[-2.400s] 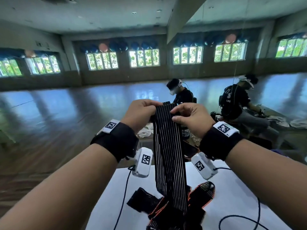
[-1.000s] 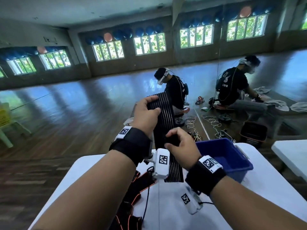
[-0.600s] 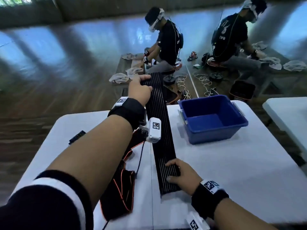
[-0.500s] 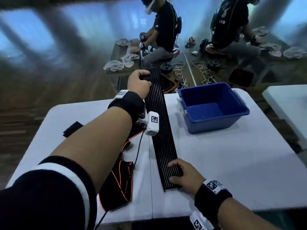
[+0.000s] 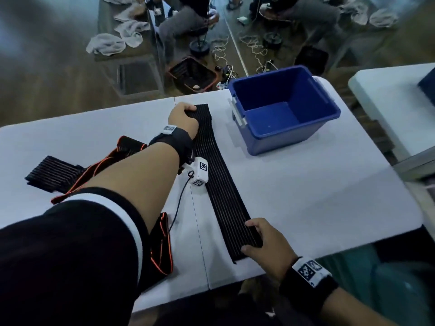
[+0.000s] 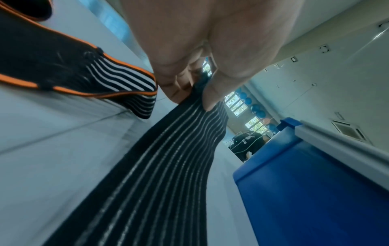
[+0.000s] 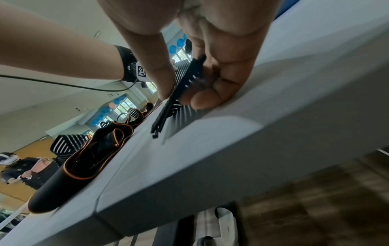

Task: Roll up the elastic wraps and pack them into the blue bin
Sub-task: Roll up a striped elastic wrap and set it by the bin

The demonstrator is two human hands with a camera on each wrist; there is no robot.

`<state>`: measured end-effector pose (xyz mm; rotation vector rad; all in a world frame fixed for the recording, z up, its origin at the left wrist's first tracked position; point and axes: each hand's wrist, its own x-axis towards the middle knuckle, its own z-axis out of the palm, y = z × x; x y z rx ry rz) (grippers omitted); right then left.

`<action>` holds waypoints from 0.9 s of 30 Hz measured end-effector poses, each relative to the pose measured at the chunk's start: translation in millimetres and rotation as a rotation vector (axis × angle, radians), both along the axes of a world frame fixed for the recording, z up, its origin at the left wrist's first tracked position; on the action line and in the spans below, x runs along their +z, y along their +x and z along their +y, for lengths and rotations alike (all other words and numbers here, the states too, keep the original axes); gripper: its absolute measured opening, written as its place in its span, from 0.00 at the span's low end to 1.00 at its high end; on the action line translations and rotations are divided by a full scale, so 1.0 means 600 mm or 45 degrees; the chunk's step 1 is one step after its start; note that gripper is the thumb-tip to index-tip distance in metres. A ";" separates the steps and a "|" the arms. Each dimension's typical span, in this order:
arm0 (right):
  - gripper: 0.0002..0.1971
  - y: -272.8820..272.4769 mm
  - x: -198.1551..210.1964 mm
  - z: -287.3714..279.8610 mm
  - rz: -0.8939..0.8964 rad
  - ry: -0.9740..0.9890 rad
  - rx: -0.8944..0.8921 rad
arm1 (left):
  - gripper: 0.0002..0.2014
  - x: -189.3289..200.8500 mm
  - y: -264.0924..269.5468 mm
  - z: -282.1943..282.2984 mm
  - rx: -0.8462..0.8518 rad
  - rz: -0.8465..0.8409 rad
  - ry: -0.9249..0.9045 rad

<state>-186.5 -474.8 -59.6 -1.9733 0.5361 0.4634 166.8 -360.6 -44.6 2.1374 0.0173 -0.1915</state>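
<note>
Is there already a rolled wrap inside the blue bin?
No, the blue bin shows only its bare floor, while the striped wrap lies stretched flat on the table.

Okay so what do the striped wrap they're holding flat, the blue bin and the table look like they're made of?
Striped wrap: looks like woven elastic fabric, matte black with thin pale ribs; it ripples near the left hand and bends at the right hand.
Blue bin: probably moulded plastic, smooth and slightly glossy, with a pale latch.
Table: seemingly white plastic, matte, with a centre seam.
</note>
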 end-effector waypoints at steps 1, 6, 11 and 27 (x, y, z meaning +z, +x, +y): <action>0.27 -0.001 -0.002 -0.001 0.019 0.016 0.018 | 0.19 -0.004 0.006 -0.002 0.000 -0.003 0.001; 0.36 -0.004 -0.008 -0.001 0.044 0.027 0.134 | 0.14 0.010 0.017 -0.010 -0.070 -0.029 0.053; 0.37 -0.002 -0.008 -0.010 0.037 -0.045 0.252 | 0.09 0.028 -0.021 0.023 -0.166 -0.153 0.234; 0.31 -0.001 -0.024 -0.040 -0.261 -0.337 0.555 | 0.11 -0.007 -0.463 0.135 -0.663 0.159 0.472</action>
